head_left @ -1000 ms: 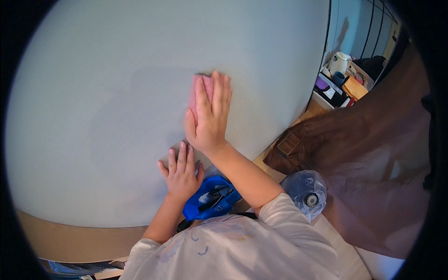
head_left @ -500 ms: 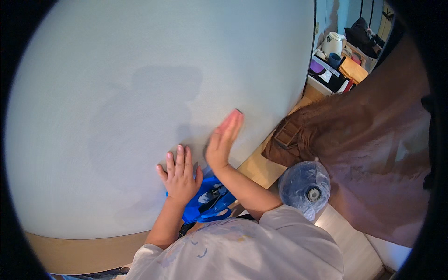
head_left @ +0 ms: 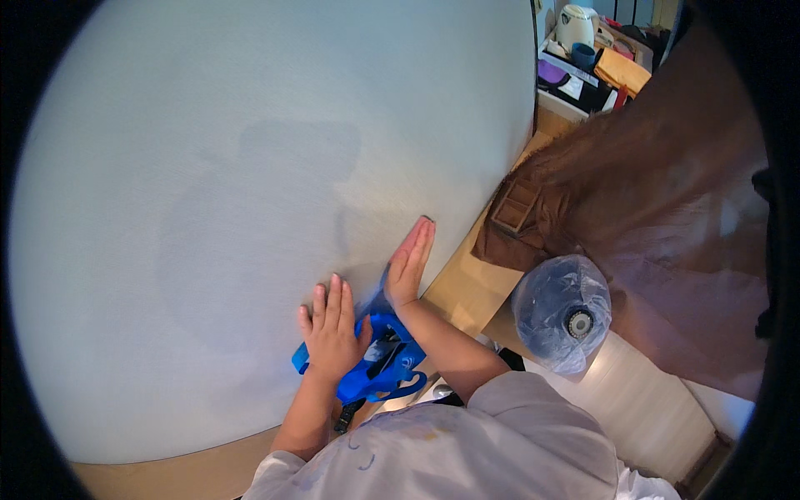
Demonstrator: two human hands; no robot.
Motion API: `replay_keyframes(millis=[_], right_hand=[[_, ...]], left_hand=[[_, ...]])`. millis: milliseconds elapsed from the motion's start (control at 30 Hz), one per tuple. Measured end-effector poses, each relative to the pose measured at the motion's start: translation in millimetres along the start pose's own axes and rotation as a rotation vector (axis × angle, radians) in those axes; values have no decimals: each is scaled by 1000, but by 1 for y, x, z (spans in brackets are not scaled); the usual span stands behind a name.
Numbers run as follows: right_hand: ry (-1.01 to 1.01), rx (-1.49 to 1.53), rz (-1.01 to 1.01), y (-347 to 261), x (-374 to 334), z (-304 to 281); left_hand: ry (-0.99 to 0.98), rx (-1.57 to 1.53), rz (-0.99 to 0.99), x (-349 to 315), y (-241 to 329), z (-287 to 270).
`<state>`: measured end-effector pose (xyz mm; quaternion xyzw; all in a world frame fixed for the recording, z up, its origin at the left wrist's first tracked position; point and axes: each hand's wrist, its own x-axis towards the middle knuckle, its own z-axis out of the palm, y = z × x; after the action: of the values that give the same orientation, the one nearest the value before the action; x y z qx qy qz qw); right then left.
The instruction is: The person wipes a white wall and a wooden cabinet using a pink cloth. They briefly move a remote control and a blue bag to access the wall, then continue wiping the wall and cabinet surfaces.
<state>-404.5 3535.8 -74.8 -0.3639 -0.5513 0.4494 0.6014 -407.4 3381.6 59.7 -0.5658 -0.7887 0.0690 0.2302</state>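
My left hand [head_left: 333, 337] lies flat with fingers spread against a large smooth white panel [head_left: 150, 358], holding nothing. To its right, my right hand [head_left: 405, 275] is held edge-on to the panel with its fingers pressed together. Along those fingers is a flat pink pad [head_left: 411, 240] with a dark tip; most of it is hidden by the hand, and its kind is unclear. Just below and between my hands is a bright blue bag [head_left: 358, 385] with a loop handle and dark things inside, partly covered by my left hand.
A clear plastic-wrapped bottle [head_left: 550, 312] with a round cap stands at right beside a brown cloth [head_left: 667, 250]. A small brown compartment tray [head_left: 515, 207] sits on the cloth. Far right, a white kettle [head_left: 576, 27], blue cup [head_left: 583, 56] and orange cloth [head_left: 621, 70] stand together.
My right hand has moved down with the pink pad, nearer my left hand. My left hand sits slightly lower and further right. The view has shifted, showing more of the blue bag.
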Motion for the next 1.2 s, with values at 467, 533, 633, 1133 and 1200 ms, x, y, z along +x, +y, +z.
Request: replay_keyframes(millis=[467,533,633,1133,1200], right_hand=[[-30,104,-275,-1,-10,2],[60,18,-65,37,-17,-2],[162,9,260,81,-27,-10],[24,-32,-109,65,-1,-11],[118,-14,88,99,-9,-13]], left_hand=[[38,-480,196,-6,6,27],[8,-465,215,-8,12,35],[-41,-492,198,-12,17,46],[-121,-680,203,-11,29,63],[-123,-729,197,-14,30,67]])
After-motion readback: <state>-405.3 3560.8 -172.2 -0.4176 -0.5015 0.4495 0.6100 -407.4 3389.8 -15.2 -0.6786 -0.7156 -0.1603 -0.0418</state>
